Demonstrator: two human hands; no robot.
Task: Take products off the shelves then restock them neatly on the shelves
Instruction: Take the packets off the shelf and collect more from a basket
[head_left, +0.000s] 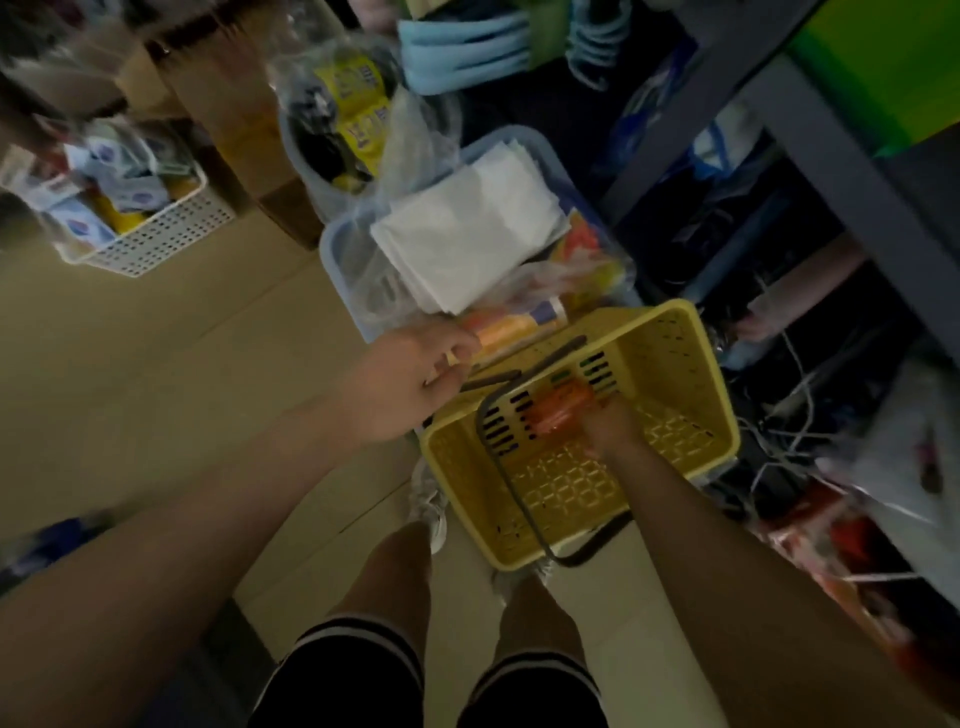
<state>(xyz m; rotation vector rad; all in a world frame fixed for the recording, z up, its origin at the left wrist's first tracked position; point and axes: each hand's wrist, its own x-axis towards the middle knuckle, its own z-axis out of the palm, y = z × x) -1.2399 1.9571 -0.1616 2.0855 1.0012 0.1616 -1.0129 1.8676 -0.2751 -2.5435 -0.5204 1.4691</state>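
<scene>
At the far left a white perforated basket (156, 234) sat on the floor, full of small packets, with cardboard boxes (228, 114) behind it and a clear bag of yellow packs (353, 119) further along. Next came a pale blue tub (343, 249) holding folded white sheets (467, 228) and crinkly orange wrappers.

The left hand (415, 374) hung at the tub's near edge, fingers curled round the near end of an orange-and-white tube (514, 325). The tube's long axis ran away from that hand, up and to the right, along the far rim of the yellow basket (670, 322).

To the right, the right hand (608, 423) was down inside the yellow basket, beneath its dark handles (498, 410), fingers bent about an orange packet (558, 410) lying against the basket's left wall; motion blur made the exact grip hard to read. The packet lay just left of and above that hand.

Dark shelves (810, 156) crowded with goods stood at the far right. The right hand was the nearer to them, so its packet seemed the likelier to go up first, while the tube in the left hand would have to cross over the basket to reach them
</scene>
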